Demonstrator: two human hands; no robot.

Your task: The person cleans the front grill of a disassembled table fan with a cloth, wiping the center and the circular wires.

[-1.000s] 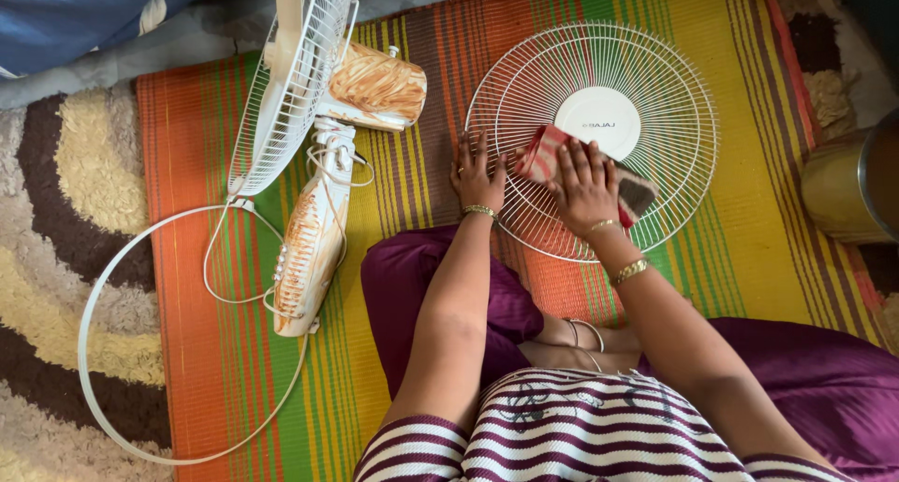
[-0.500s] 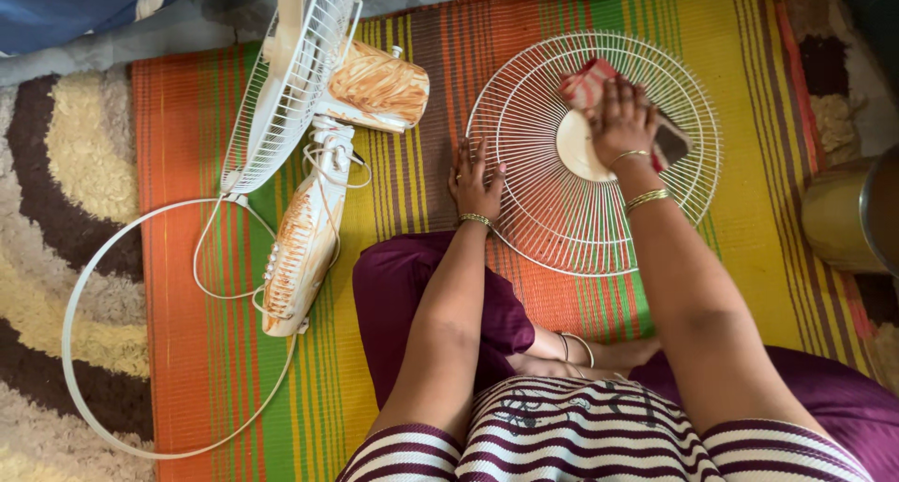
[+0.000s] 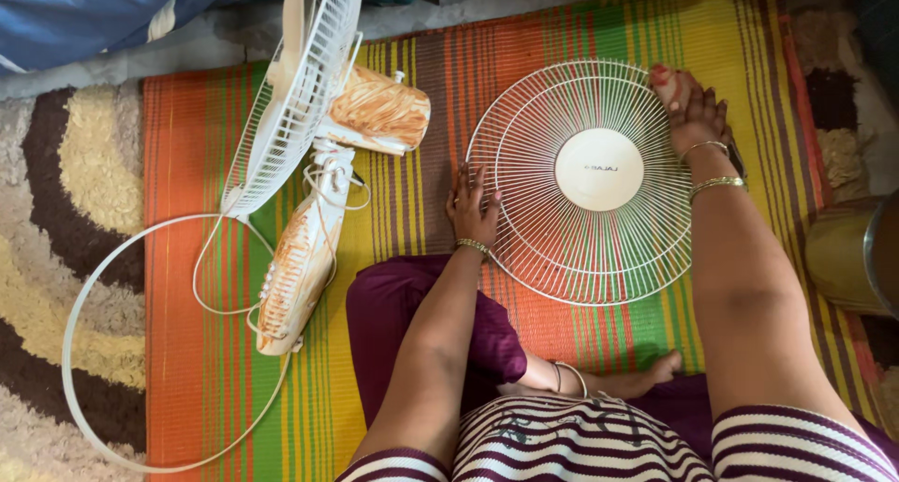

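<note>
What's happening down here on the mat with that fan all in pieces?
A person sits on a striped mat wiping a white wire fan guard that lies flat. The left hand steadies the guard's near-left rim, while the right hand presses a red cloth at the far-right rim. The fan body lies to the left.

The person wears a short-sleeved top with horizontal stripes of deep maroon and white; the sleeves end above the elbows, and a dark line drawing runs across the front of the cloth. Below it is a loose garment of plain purple fabric that covers the legs and bunches over one knee. The left hand (image 3: 473, 210) has a thin gold bangle at the wrist and a ring on one finger. The right hand (image 3: 695, 117) has two gold bangles at the wrist, set slightly apart. The feet are bare, and a slim silver anklet circles one ankle.
</note>
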